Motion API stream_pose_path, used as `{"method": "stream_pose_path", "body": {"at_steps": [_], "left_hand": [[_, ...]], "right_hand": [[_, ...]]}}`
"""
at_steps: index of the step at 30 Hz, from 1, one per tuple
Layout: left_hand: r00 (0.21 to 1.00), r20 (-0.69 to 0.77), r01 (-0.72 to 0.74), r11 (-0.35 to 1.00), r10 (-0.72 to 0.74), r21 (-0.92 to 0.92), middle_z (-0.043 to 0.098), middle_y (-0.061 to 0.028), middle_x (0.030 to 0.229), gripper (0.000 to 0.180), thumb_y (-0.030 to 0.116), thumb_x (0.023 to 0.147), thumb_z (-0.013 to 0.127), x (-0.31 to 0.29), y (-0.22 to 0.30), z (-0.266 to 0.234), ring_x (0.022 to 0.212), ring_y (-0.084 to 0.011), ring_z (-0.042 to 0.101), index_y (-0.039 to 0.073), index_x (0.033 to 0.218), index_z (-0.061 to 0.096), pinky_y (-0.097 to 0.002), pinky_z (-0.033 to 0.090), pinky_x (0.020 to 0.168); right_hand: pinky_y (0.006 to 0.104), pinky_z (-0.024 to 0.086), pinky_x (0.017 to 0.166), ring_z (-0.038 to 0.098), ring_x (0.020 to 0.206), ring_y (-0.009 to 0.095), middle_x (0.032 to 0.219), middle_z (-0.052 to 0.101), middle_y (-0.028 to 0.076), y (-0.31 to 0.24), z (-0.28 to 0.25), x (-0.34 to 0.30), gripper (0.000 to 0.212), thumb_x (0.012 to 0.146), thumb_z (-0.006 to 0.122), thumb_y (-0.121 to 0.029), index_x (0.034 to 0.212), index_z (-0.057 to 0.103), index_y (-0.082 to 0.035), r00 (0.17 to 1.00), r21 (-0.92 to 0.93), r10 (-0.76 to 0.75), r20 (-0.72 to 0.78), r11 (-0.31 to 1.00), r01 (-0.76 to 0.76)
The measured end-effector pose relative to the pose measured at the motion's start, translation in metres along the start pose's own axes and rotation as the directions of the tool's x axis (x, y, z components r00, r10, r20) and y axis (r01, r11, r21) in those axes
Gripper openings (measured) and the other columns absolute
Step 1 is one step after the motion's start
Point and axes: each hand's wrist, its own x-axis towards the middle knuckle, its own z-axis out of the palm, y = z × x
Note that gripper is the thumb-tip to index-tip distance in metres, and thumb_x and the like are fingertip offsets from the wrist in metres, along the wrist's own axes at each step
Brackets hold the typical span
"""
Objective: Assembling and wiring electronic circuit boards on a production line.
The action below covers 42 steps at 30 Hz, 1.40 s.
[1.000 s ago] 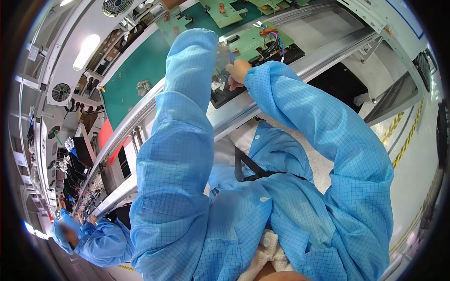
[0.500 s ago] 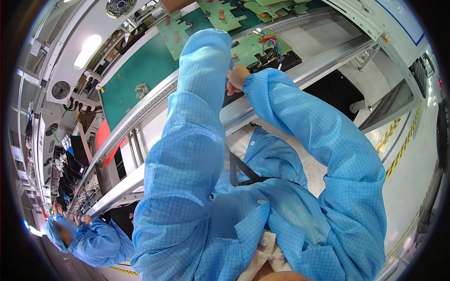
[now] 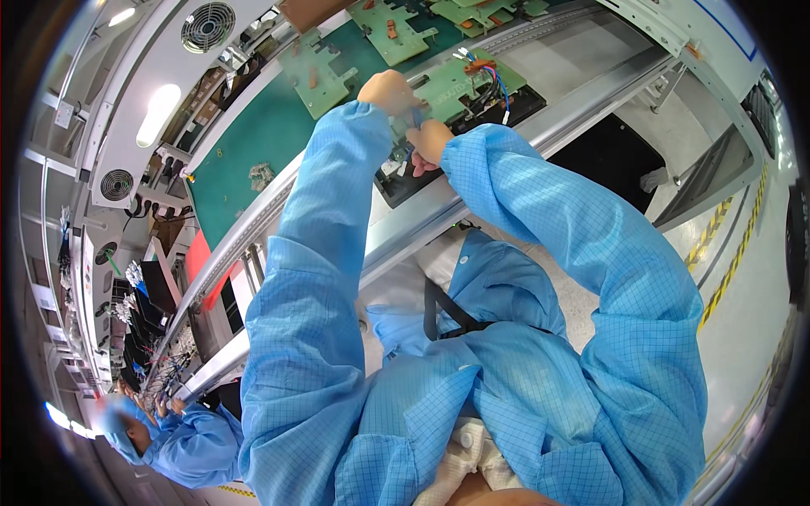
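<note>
My left hand [image 3: 388, 91] is over the left end of a green plate [image 3: 447, 88], its fingers curled down and mostly hidden. Close below it, my right hand [image 3: 430, 145] is closed with bent fingers. Something small and bluish shows between the two hands, too blurred to name. Under them lies a flat black panel [image 3: 396, 187] with small metallic parts, partly beneath the green plate. A bundle of black, red and blue wires [image 3: 488, 84] with white connectors sits at the plate's right end.
More green plates with orange pieces [image 3: 390, 32] lie on the green bench mat [image 3: 253, 143], beside a small clear plastic bag [image 3: 261, 175]. A metal rail [image 3: 591, 105] runs along the front. At far left, a person in blue [image 3: 190, 443] works by cables.
My left hand has come into view, its sleeve drawn back left and down. More of the black panel shows. My right hand stays in nearly the same place.
</note>
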Motion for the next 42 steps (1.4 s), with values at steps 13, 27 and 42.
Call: {"method": "stream_pose_path", "body": {"at_steps": [13,27,42], "left_hand": [[0.966,-0.260,-0.080,0.942,-0.008,-0.325,0.069,-0.0109,0.072,0.029,0.033,0.070,0.076,-0.016,0.005,0.021,0.067,-0.0234,0.067,0.005,0.081,0.074,-0.0322,0.052,0.064],[0.989,-0.101,0.000,0.677,-0.110,-0.736,0.067,-0.0097,0.098,0.036,0.015,0.090,0.056,0.015,-0.075,0.028,0.082,-0.0170,0.065,0.002,0.124,0.054,-0.0288,0.050,0.074],[0.980,0.198,0.184,0.295,0.019,-0.938,0.067,-0.0115,0.103,0.042,0.010,0.083,0.068,0.048,-0.056,0.042,0.088,-0.0144,0.063,0.003,0.123,0.056,-0.0240,0.050,0.077]], "right_hand": [[0.0279,0.046,0.047,0.065,0.054,0.022,0.065,0.059,0.007,-0.002,-0.010,-0.017,0.030,0.092,0.043,-0.029,0.087,0.055,-0.001,1.000,0.100,0.014,-0.013,0.995,-0.013],[0.0213,0.047,0.059,0.056,0.066,0.009,0.077,0.058,0.004,0.034,-0.068,-0.086,0.031,0.097,0.044,-0.014,0.126,0.047,-0.003,0.934,0.173,-0.262,0.243,0.959,0.224],[0.0203,0.047,0.059,0.057,0.070,0.009,0.079,0.058,0.004,0.035,-0.068,-0.090,0.029,0.098,0.040,-0.014,0.122,0.051,-0.002,0.955,0.258,-0.201,0.217,0.956,0.143]]}}
